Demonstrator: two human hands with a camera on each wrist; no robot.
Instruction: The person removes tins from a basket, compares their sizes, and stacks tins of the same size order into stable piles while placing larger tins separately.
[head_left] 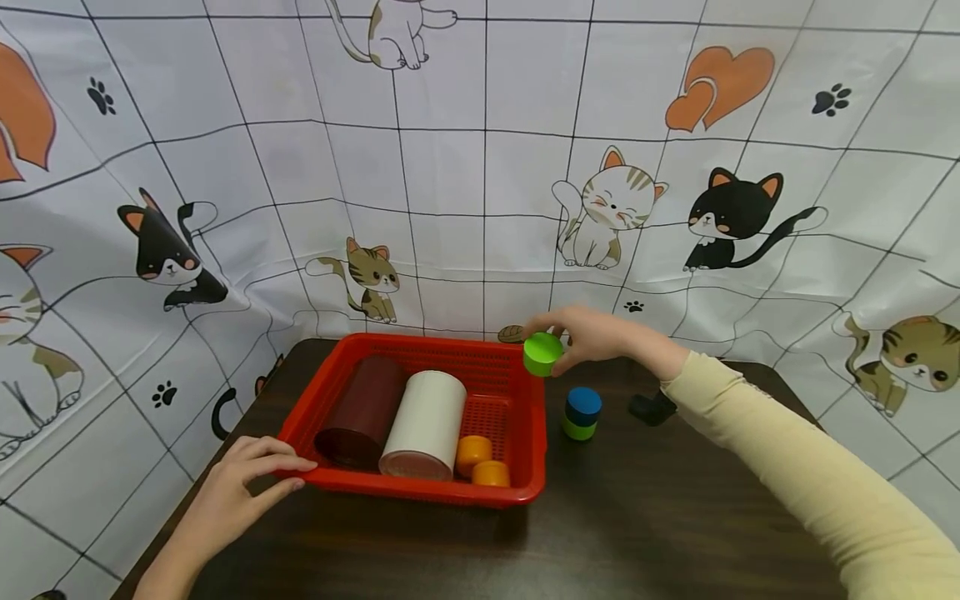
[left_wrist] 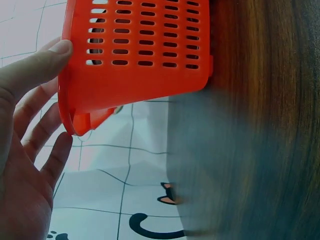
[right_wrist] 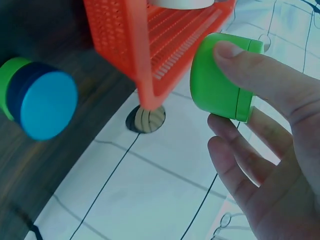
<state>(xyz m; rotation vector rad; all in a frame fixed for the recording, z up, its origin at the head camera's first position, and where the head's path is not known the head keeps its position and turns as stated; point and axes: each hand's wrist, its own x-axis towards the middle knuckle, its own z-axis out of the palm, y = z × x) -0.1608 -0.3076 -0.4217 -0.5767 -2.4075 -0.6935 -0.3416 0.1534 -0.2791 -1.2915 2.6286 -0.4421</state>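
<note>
My right hand (head_left: 588, 335) pinches a small round green container (head_left: 542, 354) between thumb and fingers, above the right back corner of a red plastic basket (head_left: 536, 417). The right wrist view shows the green container (right_wrist: 217, 75) from the side, with a seam near one end. At the basket's front left corner, my left hand (head_left: 236, 492) grips the rim, the thumb on the outer face and the fingers behind it. Inside the basket lie a dark brown cylinder (head_left: 363, 408), a white cylinder (head_left: 427, 421) and two small orange round containers (head_left: 474, 452) at the front right.
A small round blue piece (head_left: 583, 403) with a green bottom part stands on the dark wood table (head_left: 637, 517), right of the basket. Behind it, a black object (head_left: 651, 408) lies near the right forearm. A white cat-print sheet (head_left: 517, 167) hangs close around the table.
</note>
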